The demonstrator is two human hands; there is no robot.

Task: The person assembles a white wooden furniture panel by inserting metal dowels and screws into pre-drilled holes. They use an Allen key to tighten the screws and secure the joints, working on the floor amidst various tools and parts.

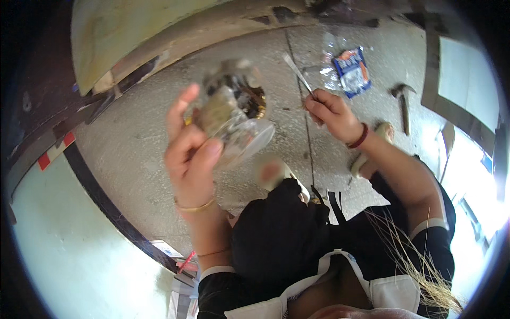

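My left hand (191,143) is raised at the left of the middle, its fingers closed on a see-through plastic container (247,135). Dark and gold-coloured bits show inside it, and motion smears its outline, so I cannot make out its exact kind. To the right, my right hand (332,111) pinches a thin silvery metal tool (298,73) with a flat, slightly wider end. That tool points up and to the left, apart from the container. Whether it is a small spatula or tweezers cannot be made out.
A blue and orange packet (352,73) lies on the speckled floor (143,175) beyond my right hand, beside crinkled clear plastic (330,59). Farther right lies a hammer (405,109) with a wooden handle. Pale panels (69,234) stand at the left. My feet are below my hands.
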